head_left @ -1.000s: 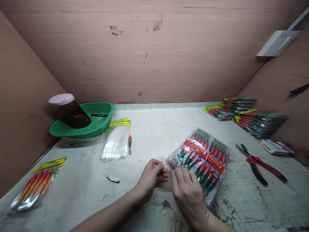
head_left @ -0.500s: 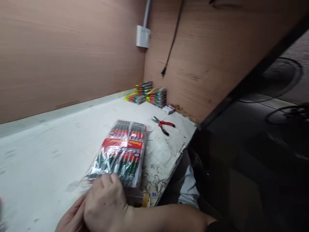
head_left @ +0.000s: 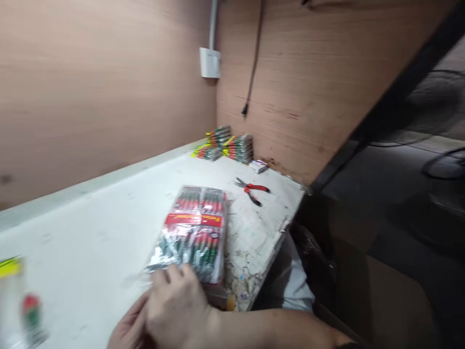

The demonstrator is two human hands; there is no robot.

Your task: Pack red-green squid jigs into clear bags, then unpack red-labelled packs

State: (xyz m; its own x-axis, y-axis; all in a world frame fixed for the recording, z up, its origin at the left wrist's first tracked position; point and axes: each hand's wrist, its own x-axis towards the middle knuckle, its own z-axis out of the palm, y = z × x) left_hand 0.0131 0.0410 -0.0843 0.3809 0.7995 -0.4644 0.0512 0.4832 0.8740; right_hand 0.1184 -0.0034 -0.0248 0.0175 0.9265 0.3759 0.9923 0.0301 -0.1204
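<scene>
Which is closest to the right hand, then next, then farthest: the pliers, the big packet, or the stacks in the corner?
1. Big packet: right at the fingertips of the right hand, in the middle of the table.
2. Pliers: farther back and to the right, near the table's edge.
3. Stacks: in the far corner, against the wall.

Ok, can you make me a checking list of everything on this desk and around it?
Surface: white table, scuffed and stained along its near right edge.
Job's things: clear bag of red-and-green sticks, lying flat.
Clutter: red-handled pliers; stacked packs in the corner; small white box; blurred packet at far left.
Hands: right hand on the bag's near end; left hand under it, mostly hidden.
Cables: black cable hanging down the wall.
Surroundings: brown board walls; white wall box.
</scene>
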